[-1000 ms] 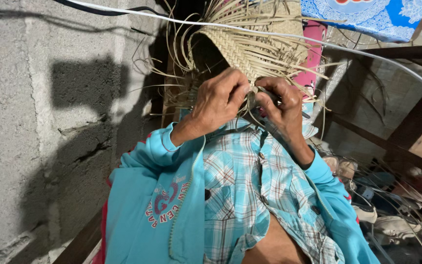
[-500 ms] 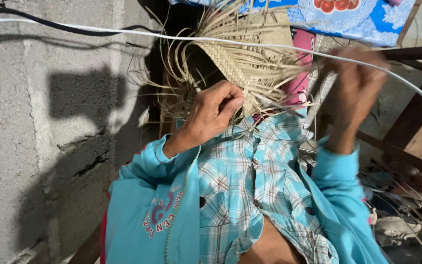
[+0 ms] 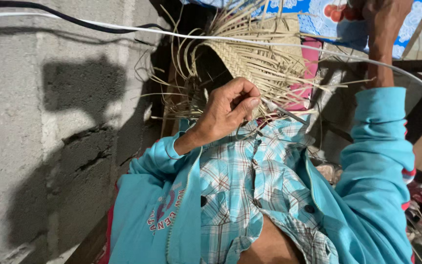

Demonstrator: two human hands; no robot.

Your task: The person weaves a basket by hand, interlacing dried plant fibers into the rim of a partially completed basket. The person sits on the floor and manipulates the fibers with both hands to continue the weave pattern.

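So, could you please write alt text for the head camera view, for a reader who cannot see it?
A person's left hand pinches pale straw strips at the edge of a half-woven basket, while the right hand is raised high by a blue patterned cloth. A grey block wall stands on the left.

Pale straw-coloured woven basket (image 3: 255,58): herringbone weave, dark hollow inside, loose tan strips. Turquoise zip jacket (image 3: 367,166): red-pink print on chest, red band at cuff. Plaid button shirt (image 3: 245,181): turquoise, white, brown checks, dark buttons. Blue printed cloth (image 3: 328,19): white motif, red fruit. Pink panel (image 3: 303,68) behind basket. Grey concrete block wall (image 3: 50,122). White cable (image 3: 123,28), black cable (image 3: 64,13).
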